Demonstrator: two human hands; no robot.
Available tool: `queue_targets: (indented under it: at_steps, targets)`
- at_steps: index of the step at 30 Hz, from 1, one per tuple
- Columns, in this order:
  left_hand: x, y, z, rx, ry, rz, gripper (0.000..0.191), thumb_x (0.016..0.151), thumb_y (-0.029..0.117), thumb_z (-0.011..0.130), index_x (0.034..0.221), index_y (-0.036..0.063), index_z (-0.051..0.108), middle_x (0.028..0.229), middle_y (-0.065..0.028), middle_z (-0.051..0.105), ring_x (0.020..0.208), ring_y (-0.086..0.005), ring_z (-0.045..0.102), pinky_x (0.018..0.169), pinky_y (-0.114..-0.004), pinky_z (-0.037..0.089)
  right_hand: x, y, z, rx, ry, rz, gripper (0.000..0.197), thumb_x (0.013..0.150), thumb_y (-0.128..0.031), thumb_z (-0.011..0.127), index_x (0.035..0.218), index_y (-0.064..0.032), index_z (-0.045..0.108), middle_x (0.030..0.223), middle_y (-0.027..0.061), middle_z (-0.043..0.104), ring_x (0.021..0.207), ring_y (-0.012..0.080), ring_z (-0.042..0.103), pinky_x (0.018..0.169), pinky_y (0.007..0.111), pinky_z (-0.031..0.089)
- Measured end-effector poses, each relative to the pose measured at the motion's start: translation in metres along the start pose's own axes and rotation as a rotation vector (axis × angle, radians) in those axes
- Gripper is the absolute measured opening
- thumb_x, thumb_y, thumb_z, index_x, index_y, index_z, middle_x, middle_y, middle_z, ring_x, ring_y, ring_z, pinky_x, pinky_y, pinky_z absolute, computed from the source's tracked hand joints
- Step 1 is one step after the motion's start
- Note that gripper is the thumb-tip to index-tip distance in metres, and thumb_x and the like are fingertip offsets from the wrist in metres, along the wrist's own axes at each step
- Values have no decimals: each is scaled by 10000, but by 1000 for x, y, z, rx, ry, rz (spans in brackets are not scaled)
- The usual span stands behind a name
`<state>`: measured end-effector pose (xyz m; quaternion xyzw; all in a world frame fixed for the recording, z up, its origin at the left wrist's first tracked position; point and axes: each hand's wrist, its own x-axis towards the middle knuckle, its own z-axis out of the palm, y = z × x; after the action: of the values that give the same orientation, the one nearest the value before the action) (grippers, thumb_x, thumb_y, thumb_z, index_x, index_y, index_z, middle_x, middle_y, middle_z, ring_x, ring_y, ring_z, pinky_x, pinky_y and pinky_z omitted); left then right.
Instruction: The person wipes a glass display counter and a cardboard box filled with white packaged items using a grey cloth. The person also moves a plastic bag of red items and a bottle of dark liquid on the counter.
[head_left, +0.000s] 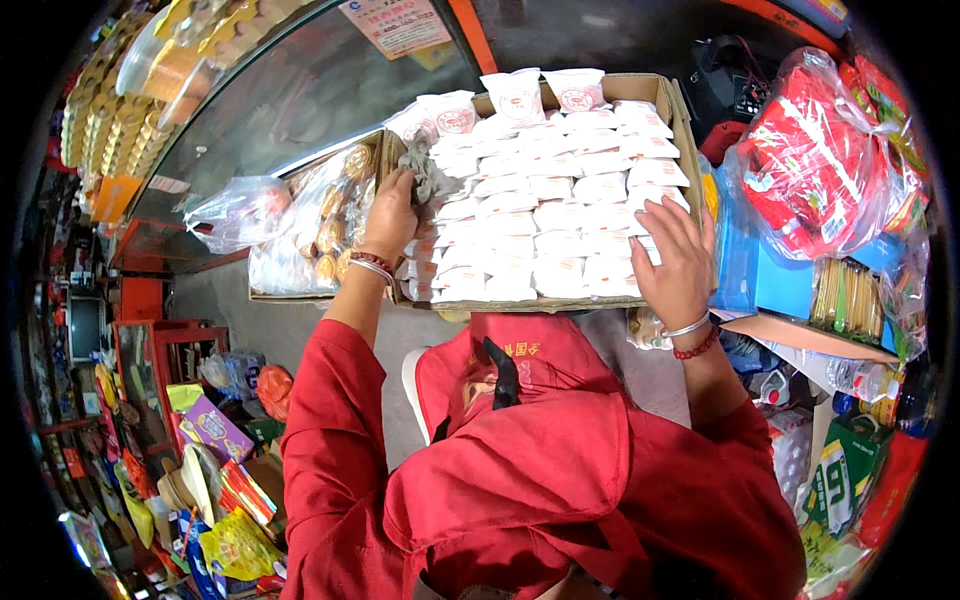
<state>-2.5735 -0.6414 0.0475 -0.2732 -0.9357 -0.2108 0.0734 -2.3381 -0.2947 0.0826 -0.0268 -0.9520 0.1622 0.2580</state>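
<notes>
A shallow cardboard box packed with rows of small white paper packets with red print lies before me. Several packets stand upright along its far side. My left hand, at the box's left wall, grips a crumpled grey cloth. Flat over the packets at the right side is my right hand, fingers spread and nothing in its grasp. Left of this box sits another cardboard box of round golden baked goods in clear plastic wrap, partly covered by my left forearm.
Behind the boxes is a glass display case. Egg trays are stacked at upper left. A plastic-wrapped red bundle and a blue box with wooden skewers stand at right. Assorted packaged goods crowd the lower left, beside a red cabinet.
</notes>
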Motion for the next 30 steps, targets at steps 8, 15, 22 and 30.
queue_targets:
  at_steps: [8,15,22,30]
  targets:
    - [63,101,38,-104,-6,217,194,834,-1,567,977,19,697,1053,-210,680,973,-399,656,835,-454,537,-1,0,-1,18,-3,2,298,856,-177,714,1138,-80,701,1226,61,675,1265,260,559,1176,572,226]
    - [64,257,64,-475,-177,623,378,766,-23,634,1143,-4,620,1115,-216,626,1032,-424,621,871,-445,528,-3,2,1,65,119,-19,221,824,-123,727,1034,-61,701,1132,76,690,1188,267,603,1155,585,275]
    - [121,259,71,-595,283,462,426,789,-146,581,1179,10,508,1129,-219,531,1056,-427,556,909,-443,486,1,1,-10,136,54,-3,187,819,-109,720,1002,-75,705,1127,46,687,1180,243,605,1155,589,268]
    - [127,252,114,-113,127,531,484,845,65,640,1319,58,546,1280,-188,572,1251,-384,514,1039,-506,398,2,6,-9,230,-1,3,161,822,-116,727,977,-79,703,1004,31,698,1098,227,641,1158,580,272]
